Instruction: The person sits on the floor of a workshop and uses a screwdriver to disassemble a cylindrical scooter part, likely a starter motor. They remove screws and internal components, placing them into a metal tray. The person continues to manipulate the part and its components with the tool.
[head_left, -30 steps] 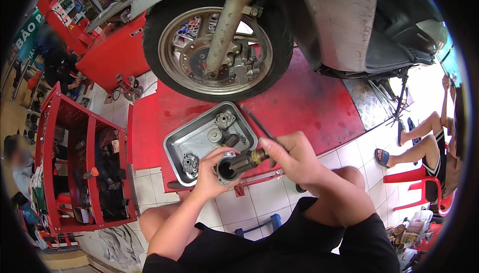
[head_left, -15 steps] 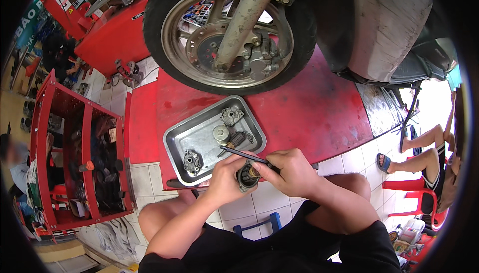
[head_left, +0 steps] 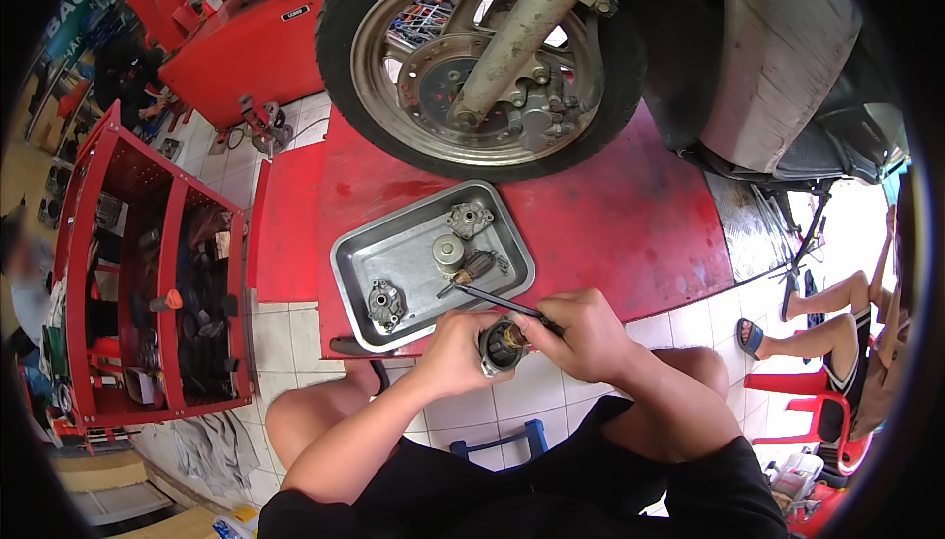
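red lift platform w/ metal tray + scooter wheel on it.

The person wears a black T-shirt with short sleeves that stop above the elbows. The forearms are bare. The left hand and the right hand have no gloves, rings or watch. Black shorts cover the lap, and both knees are bare. No shoes can be seen.
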Demonstrator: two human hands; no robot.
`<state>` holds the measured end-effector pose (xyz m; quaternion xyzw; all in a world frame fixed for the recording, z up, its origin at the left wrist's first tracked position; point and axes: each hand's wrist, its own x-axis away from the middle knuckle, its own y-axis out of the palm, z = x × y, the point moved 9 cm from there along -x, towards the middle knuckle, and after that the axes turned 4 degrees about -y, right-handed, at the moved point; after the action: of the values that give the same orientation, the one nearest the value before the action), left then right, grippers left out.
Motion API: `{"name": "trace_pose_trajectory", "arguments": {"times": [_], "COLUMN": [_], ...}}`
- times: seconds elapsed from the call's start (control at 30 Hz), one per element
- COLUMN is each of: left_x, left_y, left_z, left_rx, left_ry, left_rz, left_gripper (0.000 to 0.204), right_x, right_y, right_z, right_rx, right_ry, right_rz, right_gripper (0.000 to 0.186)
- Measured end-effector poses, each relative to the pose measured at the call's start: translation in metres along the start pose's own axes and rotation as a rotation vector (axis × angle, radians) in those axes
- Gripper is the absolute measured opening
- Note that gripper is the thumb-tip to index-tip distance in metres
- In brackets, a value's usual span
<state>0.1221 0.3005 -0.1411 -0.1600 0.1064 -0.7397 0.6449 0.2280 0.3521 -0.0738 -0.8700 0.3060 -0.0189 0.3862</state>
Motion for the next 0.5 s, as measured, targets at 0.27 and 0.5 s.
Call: {"name": "trace_pose_trajectory", "arguments": {"times": [0.27,0.5], "left_x": [0.001,0.012], "left_y": [0.006,-0.003], "left_z": [-0.009,-0.005], "left_rx": [0.139,0.12], "left_ry": [-0.01,0.138], "left_rz": [0.022,0.206], "left_gripper": [0.032,0.038], "right_x": [-0.001,-0.002], "right_y": [0.0,0.01], "right_z": [-0.012,-0.02], "right_rx": [0.051,0.074], "right_ry": [-0.107,-0.087], "right_rz": [0.022,-0.042], "right_gripper": [0.035,0.024]}}
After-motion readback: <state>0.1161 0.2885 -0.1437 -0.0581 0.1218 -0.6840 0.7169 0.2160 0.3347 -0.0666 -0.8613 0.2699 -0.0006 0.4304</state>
